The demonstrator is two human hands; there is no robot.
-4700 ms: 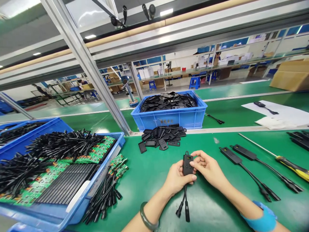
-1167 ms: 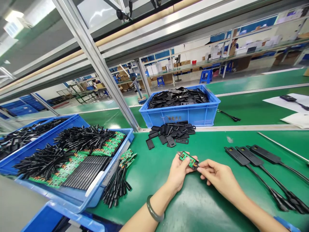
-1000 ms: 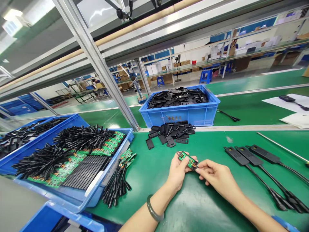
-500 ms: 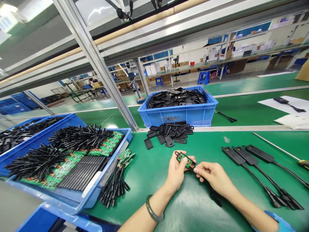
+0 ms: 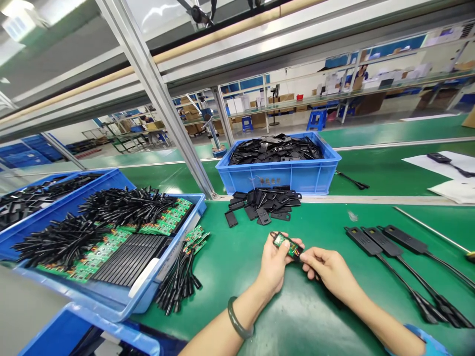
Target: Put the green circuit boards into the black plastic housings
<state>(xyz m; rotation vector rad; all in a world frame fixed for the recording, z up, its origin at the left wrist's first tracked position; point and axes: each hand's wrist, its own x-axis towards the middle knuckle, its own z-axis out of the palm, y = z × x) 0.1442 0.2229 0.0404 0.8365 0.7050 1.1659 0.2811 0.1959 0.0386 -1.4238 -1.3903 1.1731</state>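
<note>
The circuit board sits face up in its black case, tilted just above the green bench, and our left hand has the pair of them! Thumb down on the board's face, fingers curled underneath, a snug grasp. Across from it, our right hand pinches thumb to finger at the wired end, on the black cord by the look of it, though those fingertips hide the exact grip.

And how does it handle? Light, we'd say, a one-hand weight; the board stiff and thin, the case hard plastic and perhaps a touch slick. The delicate spot is that cluster of coloured wires: soft, bendy, and we'd guess easily strained at their joints. So we like the hold along the case's long sides, thumb kept gentle over the parts. For the cord, we'd favour its thick black sleeve close to the case, never the bare little wires. Plenty more corded boards lie bunched to our left, beside the blue tray.
</note>
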